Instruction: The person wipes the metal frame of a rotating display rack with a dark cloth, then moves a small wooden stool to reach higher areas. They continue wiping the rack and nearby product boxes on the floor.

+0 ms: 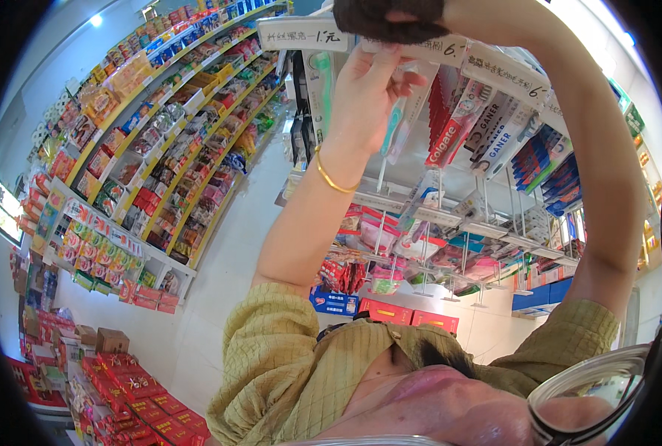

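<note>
My left hand [367,89], with a gold bangle on its wrist, reaches up and pinches the lower edge of a clear price tag holder [434,49] at the top of a display rack. Right behind its fingers hangs a packaged teal toothbrush [393,124]. My right hand [401,18] is at the frame's top edge, mostly hidden by dark brown fuzzy material [364,17], either a cloth or a glove; its grip is unclear. That material lies against the tag's upper part. Another handwritten tag [303,34] is to the left, and one [504,75] to the right.
Colgate boxes [448,136], Ganer boxes [501,139] and blue packs [543,159] hang on the rack's hooks. Bagged goods [378,231] hang lower. Snack shelves [169,139] stand across the aisle floor [225,223]. Red boxes [141,390] are stacked at lower left.
</note>
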### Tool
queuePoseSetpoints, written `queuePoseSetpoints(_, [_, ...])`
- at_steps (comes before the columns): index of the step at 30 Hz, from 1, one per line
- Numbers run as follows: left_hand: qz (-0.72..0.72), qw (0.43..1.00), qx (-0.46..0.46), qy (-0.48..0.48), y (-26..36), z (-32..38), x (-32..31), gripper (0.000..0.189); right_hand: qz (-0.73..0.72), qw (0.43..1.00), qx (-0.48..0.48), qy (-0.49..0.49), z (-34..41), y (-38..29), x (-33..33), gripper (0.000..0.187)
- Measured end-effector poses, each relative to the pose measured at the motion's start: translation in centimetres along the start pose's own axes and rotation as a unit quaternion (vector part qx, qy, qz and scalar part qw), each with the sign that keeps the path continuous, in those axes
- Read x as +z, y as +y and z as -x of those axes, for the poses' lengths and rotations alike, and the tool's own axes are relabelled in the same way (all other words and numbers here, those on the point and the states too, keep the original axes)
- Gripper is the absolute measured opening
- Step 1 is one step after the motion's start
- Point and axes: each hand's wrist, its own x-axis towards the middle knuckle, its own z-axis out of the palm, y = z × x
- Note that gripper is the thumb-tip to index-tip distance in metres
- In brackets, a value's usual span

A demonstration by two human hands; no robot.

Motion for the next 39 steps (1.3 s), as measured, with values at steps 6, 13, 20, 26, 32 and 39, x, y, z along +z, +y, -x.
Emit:
queuePoseSetpoints(6, [-0.008,0.997,0.070,-0.022,-1.3,-0.9,-0.6,0.016,0.016,0.998,-0.044,0.037,-0.7,1.5,2.0,0.027])
queuePoseSetpoints(13, [0.018,0.997,0.074,-0.027,-1.2,-1.1,-0.1,0.018,-0.100,0.989,0.054,0.095,0.0,2.1,0.3,0.027])
queuePoseSetpoints(20, [0.021,0.996,0.083,-0.019,-1.7,-1.2,0.1,0.019,-0.038,0.999,0.035,-0.008,2.4,1.3,-1.2,0.033])
queuePoseSetpoints(26, [0.009,0.994,0.097,-0.038,-1.5,-1.2,-0.4,0.017,-0.093,0.995,0.025,-0.013,1.9,2.8,0.0,0.026])
queuePoseSetpoints(32, [0.000,0.995,0.089,-0.050,-1.5,-1.5,0.2,0.017,-0.148,0.977,0.083,0.132,3.3,3.9,-0.2,0.028])
queuePoseSetpoints(39, [-0.002,0.995,0.077,-0.069,-1.2,-1.1,-0.3,0.020,-0.263,0.950,0.107,0.127,7.5,2.2,-5.5,0.030])
